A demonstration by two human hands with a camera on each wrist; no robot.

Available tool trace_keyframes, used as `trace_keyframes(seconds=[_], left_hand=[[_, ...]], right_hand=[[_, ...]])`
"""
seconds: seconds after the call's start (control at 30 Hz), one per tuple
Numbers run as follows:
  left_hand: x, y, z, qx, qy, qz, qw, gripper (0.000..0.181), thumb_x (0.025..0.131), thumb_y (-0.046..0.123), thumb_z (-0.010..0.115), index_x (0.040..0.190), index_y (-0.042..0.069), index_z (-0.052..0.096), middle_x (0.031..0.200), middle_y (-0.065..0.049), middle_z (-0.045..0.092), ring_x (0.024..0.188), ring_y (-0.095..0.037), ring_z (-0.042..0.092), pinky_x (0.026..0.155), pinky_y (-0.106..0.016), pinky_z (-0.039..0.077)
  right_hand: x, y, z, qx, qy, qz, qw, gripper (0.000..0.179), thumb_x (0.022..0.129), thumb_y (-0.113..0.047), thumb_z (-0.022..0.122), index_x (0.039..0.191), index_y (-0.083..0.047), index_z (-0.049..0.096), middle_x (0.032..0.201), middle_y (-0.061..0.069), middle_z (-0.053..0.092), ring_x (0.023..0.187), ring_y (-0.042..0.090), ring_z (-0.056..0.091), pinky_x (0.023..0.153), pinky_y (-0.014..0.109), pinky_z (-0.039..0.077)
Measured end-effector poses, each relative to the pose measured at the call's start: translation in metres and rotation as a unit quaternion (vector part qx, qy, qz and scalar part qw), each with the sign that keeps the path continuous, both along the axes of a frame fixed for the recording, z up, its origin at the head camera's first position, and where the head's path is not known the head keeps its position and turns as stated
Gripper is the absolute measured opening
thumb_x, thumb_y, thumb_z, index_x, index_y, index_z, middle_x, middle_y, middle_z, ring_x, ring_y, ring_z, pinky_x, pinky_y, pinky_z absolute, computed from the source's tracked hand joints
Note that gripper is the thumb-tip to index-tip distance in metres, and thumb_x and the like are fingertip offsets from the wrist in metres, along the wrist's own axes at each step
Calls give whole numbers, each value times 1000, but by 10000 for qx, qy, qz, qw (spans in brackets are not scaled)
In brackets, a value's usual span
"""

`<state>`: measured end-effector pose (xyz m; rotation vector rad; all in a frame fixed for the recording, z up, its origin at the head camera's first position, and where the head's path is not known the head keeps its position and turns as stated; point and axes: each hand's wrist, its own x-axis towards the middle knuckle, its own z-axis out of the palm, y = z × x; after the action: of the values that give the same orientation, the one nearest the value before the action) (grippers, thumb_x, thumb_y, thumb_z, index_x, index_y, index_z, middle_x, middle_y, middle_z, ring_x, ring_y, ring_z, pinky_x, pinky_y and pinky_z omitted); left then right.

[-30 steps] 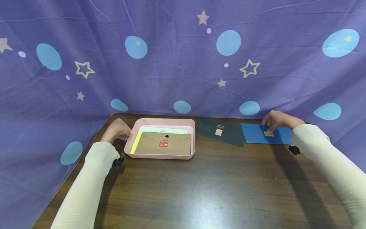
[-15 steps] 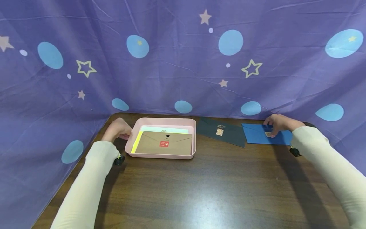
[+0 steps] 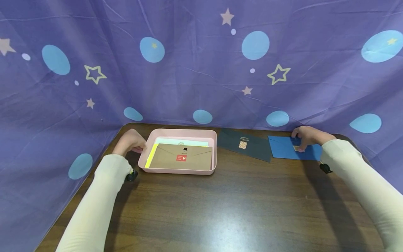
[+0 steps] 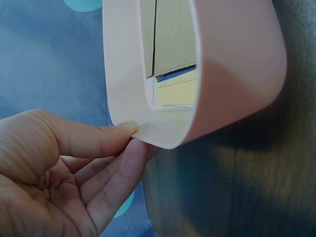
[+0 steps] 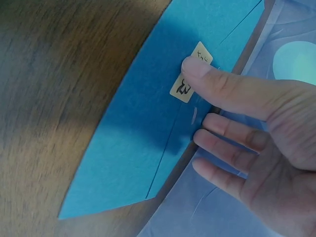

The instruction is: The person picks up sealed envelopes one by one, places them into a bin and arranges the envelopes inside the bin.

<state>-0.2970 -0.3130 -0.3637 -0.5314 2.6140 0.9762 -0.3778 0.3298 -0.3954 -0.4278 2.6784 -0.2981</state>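
At the left, my left hand [image 3: 130, 141] pinches the near-left rim of a pink tray [image 4: 242, 54] between thumb and fingers. Inside the tray lie a brown envelope [image 3: 196, 159] with a red sticker, a yellow one [image 3: 151, 156] and a pale one [image 3: 198, 143]. Far right, my right hand [image 3: 310, 136] is over a blue envelope [image 5: 118, 123] flat on the table. Its thumb [image 5: 217, 79] rests on the small beige sticker [image 5: 183, 89], while other fingertips [image 5: 202, 138] reach the envelope's far edge. The index finger is mostly hidden.
A dark green envelope [image 3: 255, 147] lies on the wooden table [image 3: 201, 206] between the tray and the blue envelope, its right corner close to the blue one. Behind the table's back edge hangs a purple curtain [image 3: 189, 77] with stars and blue spots.
My right hand has shifted slightly on the blue envelope, its fingers now spread further toward the far edge. The left hand stays on the tray's rim. The head view has moved slightly.
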Motion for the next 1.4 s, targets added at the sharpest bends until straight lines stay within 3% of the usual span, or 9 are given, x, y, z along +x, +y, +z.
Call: trace_keyframes(seconds=[0.3, 0.57, 0.7, 0.97, 1.4], left_hand=[[0, 0, 0, -38, -29, -31, 10000, 22, 71, -13, 60, 62, 5, 51, 65, -5, 50, 50, -9, 60, 53, -21, 60], [0, -1, 1, 142, -98, 7, 9999, 23, 72, -13, 60, 64, 6, 50, 61, -3, 51, 49, -8, 59, 53, -20, 60], [1, -1, 1, 133, -144, 28, 9998, 22, 74, -13, 61, 66, 4, 50, 64, -5, 52, 49, -9, 60, 54, -20, 61], [-1, -2, 0, 111, -102, 70, 9999, 21, 75, -12, 62, 66, 3, 51, 66, -6, 53, 49, -9, 61, 54, -21, 62], [1, -1, 2, 208, -57, 89, 9997, 22, 75, -13, 61, 64, 3, 51, 65, -6, 51, 49, -9, 61, 55, -21, 62]], right_hand=[[5, 4, 2, 122, 17, 131, 9998, 77, 68, -18, 96, 124, 13, 54, 117, 39, 57, 104, 48, 60, 83, 56, 59], [6, 7, -1, 46, 17, 159, 9999, 72, 65, -19, 97, 114, 12, 54, 102, 25, 60, 86, 30, 54, 76, 45, 55], [5, 6, -1, 121, -84, 111, 9998, 69, 64, -19, 97, 111, 9, 54, 100, 20, 58, 86, 29, 52, 78, 44, 53], [5, 4, -3, 190, -197, 3, 9996, 67, 67, -17, 96, 111, 10, 53, 109, 25, 59, 94, 33, 55, 84, 48, 55], [7, 9, -5, 15, -505, -82, 9987, 69, 71, -17, 94, 114, 10, 47, 105, 22, 57, 91, 30, 53, 77, 39, 53]])
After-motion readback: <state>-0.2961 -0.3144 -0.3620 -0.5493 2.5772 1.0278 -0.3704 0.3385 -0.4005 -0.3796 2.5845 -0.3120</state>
